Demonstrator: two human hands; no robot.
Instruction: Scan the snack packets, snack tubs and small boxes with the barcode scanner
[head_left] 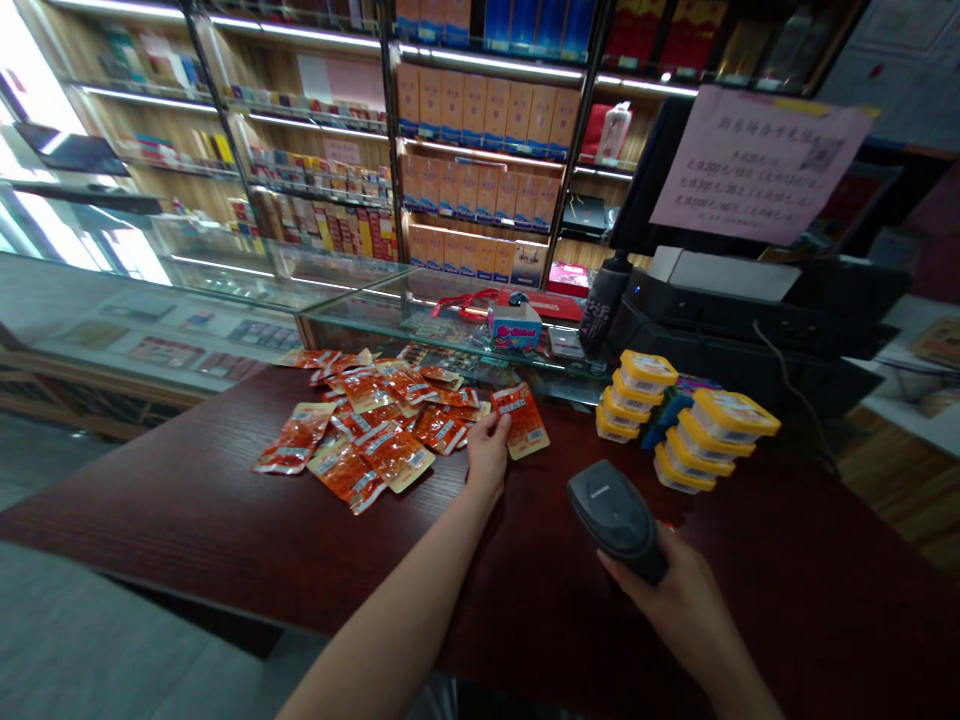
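My left hand (487, 450) reaches forward over the dark red counter (225, 520) and pinches the edge of an orange-red snack packet (523, 418). This packet lies at the right end of a spread of several like packets (367, 425). My right hand (667, 590) is closed around a dark grey barcode scanner (616, 518), held low with its head pointing toward the packets. Just right of the scanner stand two stacks of yellow-lidded tubs (686, 420).
A glass display case (420, 315) runs behind the packets, with a small colourful box (514, 325) and a dark bottle (602, 305) on it. A black till unit (750, 310) with a pink paper notice (757, 165) stands at the right. Shelves of boxed goods (480, 150) fill the back wall.
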